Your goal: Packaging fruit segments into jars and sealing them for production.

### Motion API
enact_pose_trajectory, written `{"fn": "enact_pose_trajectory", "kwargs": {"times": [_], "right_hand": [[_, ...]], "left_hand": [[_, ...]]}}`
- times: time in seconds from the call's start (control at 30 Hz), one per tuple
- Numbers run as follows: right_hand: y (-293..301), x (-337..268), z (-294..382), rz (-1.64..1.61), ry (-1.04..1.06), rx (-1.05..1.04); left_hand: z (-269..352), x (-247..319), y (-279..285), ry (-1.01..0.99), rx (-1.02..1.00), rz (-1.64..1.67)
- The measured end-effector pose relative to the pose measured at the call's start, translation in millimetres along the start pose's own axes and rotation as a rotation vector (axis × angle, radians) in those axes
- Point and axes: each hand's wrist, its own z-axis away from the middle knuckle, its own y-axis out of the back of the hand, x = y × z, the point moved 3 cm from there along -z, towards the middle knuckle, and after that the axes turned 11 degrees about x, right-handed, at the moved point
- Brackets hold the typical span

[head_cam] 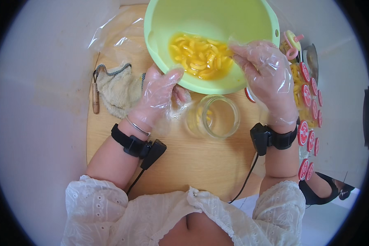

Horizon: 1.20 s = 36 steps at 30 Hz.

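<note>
A light green plastic basin [233,18] tilts towards me, with yellow fruit segments in liquid [200,57] pooled at its low side. My left hand [160,89], in a clear plastic glove, grips its near-left rim, thumb over the edge and fingers beneath. The gloved right hand [264,64] reaches over the basin's right side. Its fingertips are bent together by the segments; whether they pinch anything is unclear. Just below the near rim stands an uncovered glass jar [223,118] with a few yellow pieces visible through its side.
To the left lie a beige cloth [120,89] with a cord and a wooden toggle handle [95,98]. Clear plastic film [120,33] is behind them. Several jars with red-and-white lids [306,95] line the right side. A white-and-red lid [249,94] is partly hidden by my right hand.
</note>
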Motion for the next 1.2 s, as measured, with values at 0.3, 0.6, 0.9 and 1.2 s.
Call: {"fn": "enact_pose_trajectory", "kwargs": {"times": [0.3,0.6,0.9,1.2], "right_hand": [[33,-22,-16,-0.427,-0.011,-0.432],[26,-30,-10,-0.507,-0.057,-0.550],[-6,-8,3,-0.108,-0.397,-0.273],[-48,5,24,0.072,-0.044,-0.389]], "left_hand": [[1,-1,2,0.013,0.003,-0.006],[2,-1,0,0.013,0.009,0.030],[0,0,0,-0.002,0.004,0.033],[2,1,-1,0.021,-0.012,0.003]]}}
